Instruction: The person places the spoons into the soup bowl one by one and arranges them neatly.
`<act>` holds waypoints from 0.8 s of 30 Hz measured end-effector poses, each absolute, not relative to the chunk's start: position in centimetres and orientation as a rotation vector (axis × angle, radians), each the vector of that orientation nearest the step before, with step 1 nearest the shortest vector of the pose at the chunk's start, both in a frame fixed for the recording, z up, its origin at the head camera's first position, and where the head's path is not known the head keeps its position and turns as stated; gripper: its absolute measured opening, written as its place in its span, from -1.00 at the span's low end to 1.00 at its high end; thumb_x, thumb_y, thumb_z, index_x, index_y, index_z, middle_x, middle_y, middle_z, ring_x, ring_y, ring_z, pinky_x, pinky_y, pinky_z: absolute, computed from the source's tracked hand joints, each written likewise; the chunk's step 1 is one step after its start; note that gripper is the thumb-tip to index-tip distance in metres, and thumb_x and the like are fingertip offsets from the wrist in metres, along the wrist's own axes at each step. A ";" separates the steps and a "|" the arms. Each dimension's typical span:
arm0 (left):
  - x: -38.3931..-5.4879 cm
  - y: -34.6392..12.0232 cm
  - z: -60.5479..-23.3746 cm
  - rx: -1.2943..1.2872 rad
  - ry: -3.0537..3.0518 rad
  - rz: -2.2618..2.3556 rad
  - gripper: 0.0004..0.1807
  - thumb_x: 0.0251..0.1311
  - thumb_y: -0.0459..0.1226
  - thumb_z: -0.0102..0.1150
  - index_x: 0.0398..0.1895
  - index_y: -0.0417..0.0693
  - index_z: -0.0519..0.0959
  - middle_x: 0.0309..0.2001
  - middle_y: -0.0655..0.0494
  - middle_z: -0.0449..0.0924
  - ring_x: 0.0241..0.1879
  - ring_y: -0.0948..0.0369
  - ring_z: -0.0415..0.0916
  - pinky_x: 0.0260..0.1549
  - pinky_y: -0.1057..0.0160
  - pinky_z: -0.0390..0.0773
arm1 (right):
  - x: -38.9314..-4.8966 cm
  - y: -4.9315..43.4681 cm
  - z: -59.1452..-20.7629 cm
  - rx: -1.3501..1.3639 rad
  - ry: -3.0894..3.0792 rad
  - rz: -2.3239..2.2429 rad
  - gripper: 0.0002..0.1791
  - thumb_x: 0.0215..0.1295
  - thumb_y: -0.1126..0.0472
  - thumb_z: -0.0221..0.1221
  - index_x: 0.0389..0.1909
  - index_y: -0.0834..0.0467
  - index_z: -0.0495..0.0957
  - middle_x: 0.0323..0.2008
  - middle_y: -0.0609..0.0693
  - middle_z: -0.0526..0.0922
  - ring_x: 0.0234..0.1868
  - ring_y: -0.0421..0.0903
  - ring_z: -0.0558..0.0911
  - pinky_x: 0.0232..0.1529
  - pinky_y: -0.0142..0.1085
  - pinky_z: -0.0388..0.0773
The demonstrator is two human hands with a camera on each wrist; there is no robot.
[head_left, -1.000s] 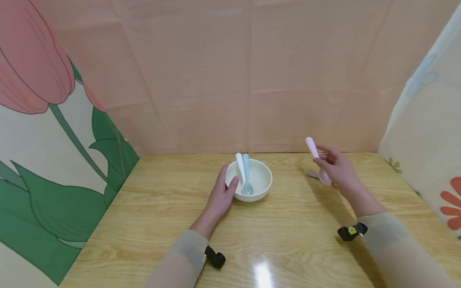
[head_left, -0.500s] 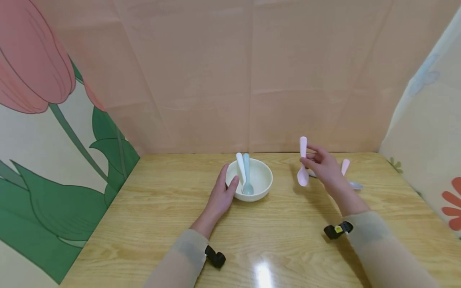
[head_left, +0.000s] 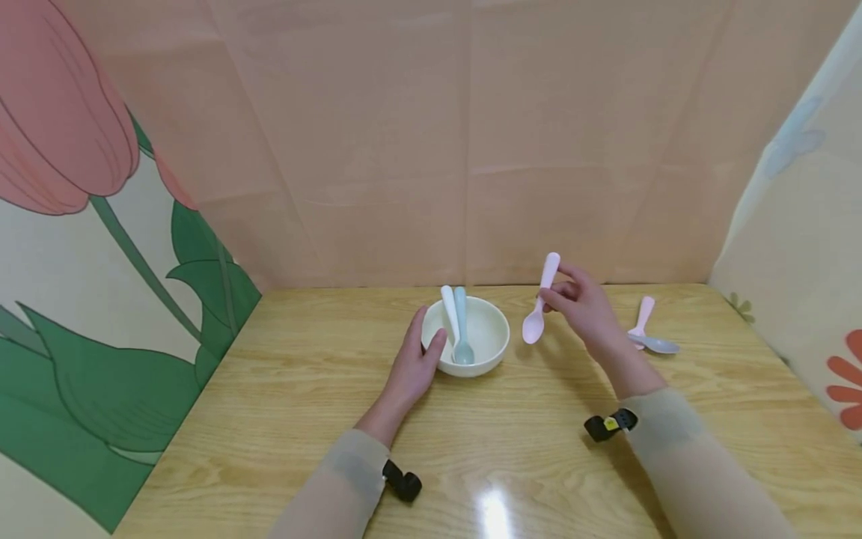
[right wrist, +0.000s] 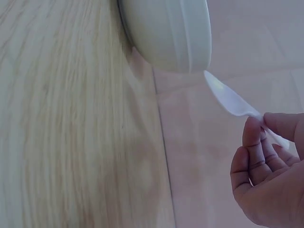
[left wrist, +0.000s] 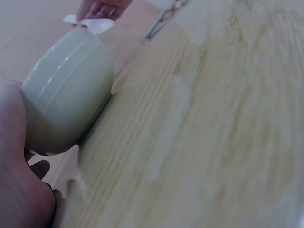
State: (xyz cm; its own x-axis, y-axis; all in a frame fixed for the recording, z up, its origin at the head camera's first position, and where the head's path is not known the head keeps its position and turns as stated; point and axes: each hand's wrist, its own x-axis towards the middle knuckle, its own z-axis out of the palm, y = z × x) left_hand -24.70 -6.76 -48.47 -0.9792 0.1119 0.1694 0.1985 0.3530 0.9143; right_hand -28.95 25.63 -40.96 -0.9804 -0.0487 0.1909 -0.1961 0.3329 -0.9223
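A white bowl (head_left: pixel 488 329) stands on the wooden table. Two spoons lean inside it, one white (head_left: pixel 450 308) and one light blue (head_left: pixel 461 322), handles up past the far rim. My left hand (head_left: pixel 412 363) holds the bowl's left side, thumb at the near rim and fingers along the outer wall. Just right of the bowl, my right hand (head_left: pixel 582 307) pinches a pink spoon (head_left: pixel 533 326) between thumb and fingers, its handle pointing up and its bowl end down, above the table. The right wrist view shows the spoon's tip (right wrist: pixel 213 84) close by the bowl's rim.
Further right on the table (head_left: pixel 485 442) lie another pink spoon (head_left: pixel 643 314) and a grey-blue spoon (head_left: pixel 660 345), crossing each other. A pink cloth backdrop (head_left: pixel 377 150) rises behind the table, with flower-patterned panels on both sides.
My right hand has carried the pink spoon left toward the bowl, and the spoon has turned so its handle now leans right. The spoons behind have come into sight. My left hand stays put.
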 end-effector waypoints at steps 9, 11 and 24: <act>-24.9 -6.8 -48.7 -0.274 -2.541 -1.725 -0.14 0.71 0.25 -0.09 0.86 0.19 -0.06 0.79 0.07 -0.01 0.73 0.08 -0.03 0.68 -0.04 0.03 | -29.4 24.0 -40.4 0.247 -2.440 1.782 -0.14 0.64 0.17 0.31 0.78 0.11 0.10 -0.16 0.01 0.80 -0.17 -0.13 0.76 0.07 -0.41 0.61; -24.9 -6.8 -48.7 -0.274 -2.539 -1.729 -0.15 0.72 0.22 -0.08 0.86 0.20 -0.06 0.79 0.09 -0.01 0.73 0.09 -0.03 0.68 -0.03 0.02 | -29.4 23.6 -40.2 0.261 -2.418 1.815 -0.10 0.63 0.20 0.32 0.80 0.09 0.05 -0.19 0.00 0.80 -0.19 -0.15 0.76 0.06 -0.39 0.64; -24.9 -6.9 -48.7 -0.285 -2.531 -1.726 -0.13 0.70 0.25 -0.06 0.86 0.21 -0.05 0.79 0.09 0.01 0.73 0.08 -0.01 0.68 -0.05 0.05 | -29.8 20.4 -40.2 0.328 -2.385 1.937 -0.03 0.62 0.27 0.31 0.83 0.00 -0.06 -0.19 0.16 0.75 -0.20 -0.01 0.76 0.06 -0.23 0.76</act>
State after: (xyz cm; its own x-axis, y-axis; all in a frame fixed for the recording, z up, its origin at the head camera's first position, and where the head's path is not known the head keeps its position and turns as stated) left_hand -24.89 -6.86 -48.69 -0.9807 0.1158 0.1573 0.1887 0.3539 0.9160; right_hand -29.82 20.44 -40.19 -0.9762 -0.1312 0.1729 -0.1962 0.1923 -0.9615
